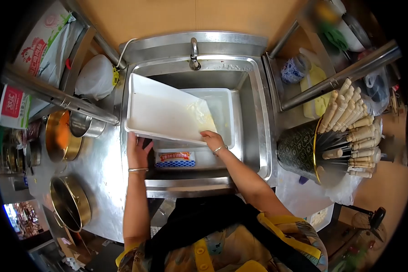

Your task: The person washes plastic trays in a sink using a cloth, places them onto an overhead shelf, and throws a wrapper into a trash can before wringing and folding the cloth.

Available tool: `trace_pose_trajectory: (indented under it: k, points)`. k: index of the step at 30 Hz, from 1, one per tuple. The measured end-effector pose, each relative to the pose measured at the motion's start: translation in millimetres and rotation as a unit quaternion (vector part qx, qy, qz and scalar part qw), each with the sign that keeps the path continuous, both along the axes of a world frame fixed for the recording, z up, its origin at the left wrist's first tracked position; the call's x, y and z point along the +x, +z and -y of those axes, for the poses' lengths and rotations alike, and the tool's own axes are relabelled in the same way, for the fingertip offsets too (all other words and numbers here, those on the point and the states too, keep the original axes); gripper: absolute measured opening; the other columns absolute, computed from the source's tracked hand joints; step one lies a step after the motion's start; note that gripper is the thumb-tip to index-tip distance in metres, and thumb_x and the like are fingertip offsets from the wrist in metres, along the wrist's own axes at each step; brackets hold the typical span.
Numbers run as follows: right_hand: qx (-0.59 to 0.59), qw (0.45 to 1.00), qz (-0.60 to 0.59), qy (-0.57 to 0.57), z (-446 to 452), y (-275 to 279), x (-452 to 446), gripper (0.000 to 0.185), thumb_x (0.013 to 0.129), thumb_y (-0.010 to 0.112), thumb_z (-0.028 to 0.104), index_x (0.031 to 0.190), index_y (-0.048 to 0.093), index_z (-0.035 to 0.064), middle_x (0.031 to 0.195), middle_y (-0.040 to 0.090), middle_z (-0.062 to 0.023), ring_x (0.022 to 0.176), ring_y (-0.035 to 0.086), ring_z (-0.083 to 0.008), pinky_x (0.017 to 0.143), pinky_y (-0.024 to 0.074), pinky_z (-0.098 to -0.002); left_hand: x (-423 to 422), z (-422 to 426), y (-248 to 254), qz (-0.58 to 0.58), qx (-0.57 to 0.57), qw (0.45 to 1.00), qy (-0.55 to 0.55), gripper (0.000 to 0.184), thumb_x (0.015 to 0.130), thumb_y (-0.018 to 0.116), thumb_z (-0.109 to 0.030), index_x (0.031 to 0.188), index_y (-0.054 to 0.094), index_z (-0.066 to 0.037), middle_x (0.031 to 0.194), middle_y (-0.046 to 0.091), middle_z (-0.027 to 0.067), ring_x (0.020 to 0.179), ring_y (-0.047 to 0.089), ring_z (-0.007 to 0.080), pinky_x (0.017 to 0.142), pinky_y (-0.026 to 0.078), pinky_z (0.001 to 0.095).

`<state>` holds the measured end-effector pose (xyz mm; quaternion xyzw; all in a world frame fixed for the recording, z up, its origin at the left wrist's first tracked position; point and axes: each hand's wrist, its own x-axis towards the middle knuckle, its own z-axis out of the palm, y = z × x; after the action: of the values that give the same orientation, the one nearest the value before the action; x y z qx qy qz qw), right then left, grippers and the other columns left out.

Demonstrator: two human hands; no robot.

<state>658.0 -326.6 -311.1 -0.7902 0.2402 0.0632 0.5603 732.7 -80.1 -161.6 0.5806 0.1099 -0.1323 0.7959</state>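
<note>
A white rectangular tray (161, 106) is held tilted over the sink, its left end resting over or near the sink's left rim. My left hand (138, 152) holds its near left edge, with some fingers hidden beneath it. My right hand (214, 141) is closed on the near right corner. Something wet and yellowish (201, 115) shows at the tray's right end; I cannot tell whether it is liquid or a film. Below lies a second white tray (226, 102) in the sink. A packet with a red and blue label (175, 158) lies near the sink's front.
The metal sink (258, 118) has a faucet (194, 54) at its back. Brass-coloured pots (70, 201) stand on the left counter, near a metal rail (63, 97). To the right, a dark patterned bucket (299, 149) holds several wooden-handled tools (344, 106).
</note>
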Motion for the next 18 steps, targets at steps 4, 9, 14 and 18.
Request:
trace_pose_trajectory:
  k: [4,9,14,18]
  points:
    - [-0.015,0.999,0.019,-0.025,2,-6,3,0.026,0.081,0.045,0.012,0.099,0.063,0.0067,0.095,0.065,-0.0085,0.090,0.060,-0.0181,0.082,0.0444,-0.0264,57,-32,19,-0.143,-0.134,0.970,-0.143,0.069,0.081,0.039,-0.065,0.119,0.046,-0.008,0.118,0.051,0.0134,0.106,0.050,0.0334,0.089,0.038,0.0586]
    - [-0.057,0.998,0.033,0.019,4,-11,5,0.024,0.082,0.046,0.013,0.097,0.063,0.0059,0.090,0.064,-0.0096,0.086,0.060,-0.0230,0.080,0.0453,-0.0299,134,-53,-31,-0.173,0.070,0.941,-0.283,0.024,0.079,0.053,-0.015,0.093,0.057,0.004,0.087,0.061,0.0128,0.078,0.061,0.0219,0.069,0.051,0.0321]
    - [-0.210,0.970,0.096,0.071,17,-7,-15,0.024,0.080,0.049,0.010,0.102,0.060,0.0074,0.089,0.062,-0.0108,0.085,0.058,-0.0300,0.080,0.0453,-0.0353,147,-72,-48,-0.144,0.098,0.921,-0.347,0.015,0.064,0.056,-0.005,0.079,0.058,-0.001,0.075,0.057,0.0061,0.068,0.057,0.0192,0.065,0.050,0.0307]
    - [-0.196,0.936,0.286,-0.066,30,114,-127,0.026,0.077,0.051,0.005,0.101,0.057,0.0096,0.090,0.058,-0.0118,0.078,0.056,-0.0314,0.075,0.0458,-0.0392,111,-68,20,-0.089,0.153,0.952,-0.251,0.006,0.061,0.047,-0.004,0.060,0.052,-0.003,0.064,0.052,0.0037,0.059,0.051,0.0148,0.054,0.043,0.0244]
